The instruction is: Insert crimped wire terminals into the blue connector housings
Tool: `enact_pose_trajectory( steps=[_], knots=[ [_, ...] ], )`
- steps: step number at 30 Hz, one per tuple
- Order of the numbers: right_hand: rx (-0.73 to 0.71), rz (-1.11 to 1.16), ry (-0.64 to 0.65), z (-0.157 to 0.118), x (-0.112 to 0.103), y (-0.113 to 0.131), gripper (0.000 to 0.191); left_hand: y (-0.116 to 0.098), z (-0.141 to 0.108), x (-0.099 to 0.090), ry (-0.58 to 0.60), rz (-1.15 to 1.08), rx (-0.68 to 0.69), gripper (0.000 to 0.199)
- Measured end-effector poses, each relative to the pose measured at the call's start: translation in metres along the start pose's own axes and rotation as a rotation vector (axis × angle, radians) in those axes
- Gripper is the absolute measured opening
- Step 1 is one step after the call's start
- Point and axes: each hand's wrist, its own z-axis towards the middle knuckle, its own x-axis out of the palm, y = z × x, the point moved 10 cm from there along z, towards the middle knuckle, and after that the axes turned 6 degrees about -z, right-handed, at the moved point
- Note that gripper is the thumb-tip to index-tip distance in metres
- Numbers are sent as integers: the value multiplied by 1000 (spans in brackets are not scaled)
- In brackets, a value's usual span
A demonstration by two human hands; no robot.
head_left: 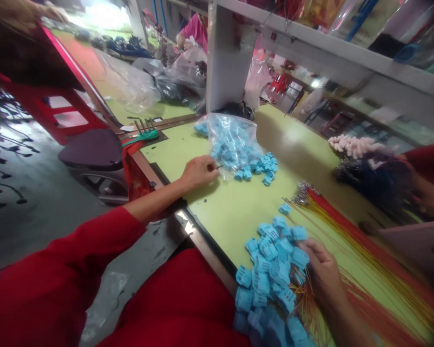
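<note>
Blue plugs (pixel 271 260) heap nearest, on the table (pixel 220 219). Beside them, the right hand's (pixel 323 270) fingers curl; its grip cannot be told. The left hand (pixel 200 173) bends its fingers at a clear bag (pixel 235 140) of plugs, hold unclear. Red and yellow wires (pixel 358 231) lie rightward; a post (pixel 227 58) blocks the view behind.

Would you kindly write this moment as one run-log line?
left hand: at bag edge | right hand: at blue connectors | red-yellow wires: on table

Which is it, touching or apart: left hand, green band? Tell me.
Apart: the head view shows tabletop between the left hand and the green band.
</note>
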Motion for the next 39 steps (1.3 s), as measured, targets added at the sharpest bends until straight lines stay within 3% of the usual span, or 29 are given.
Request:
enact_pose_trajectory(
  steps=[9, 13, 15, 23, 26, 30, 35, 39],
  knots=[
    [13, 21, 12, 0, 2, 1, 37, -11, -39, -30, 52, -236, 28, 16],
    [10, 6, 12, 1, -1, -3, 36, -22, -54, -40, 9, -301, 64, 12],
    [10, 5, 16, 1, -1, -4, 36, -15, -62, -45, -22, -368, -3, 13],
    [40, 7, -9, 2, -7, -9, 39, 43, -105, -79, -230, -673, -413, 33],
    [45, -22, -25, 3, -9, -8, 40, 55, -121, -94, -271, -677, -459, 34],
    [68, -42, -96, 4, -17, -10, 45, 81, -145, -133, -437, -635, -454, 38],
    [88, -74, -153, 3, -25, -13, 46, 138, -188, -187, -611, -537, -571, 30],
    [120, -76, -128, -1, -18, -8, 49, 195, -232, -210, -635, -351, -772, 19]
  ],
)
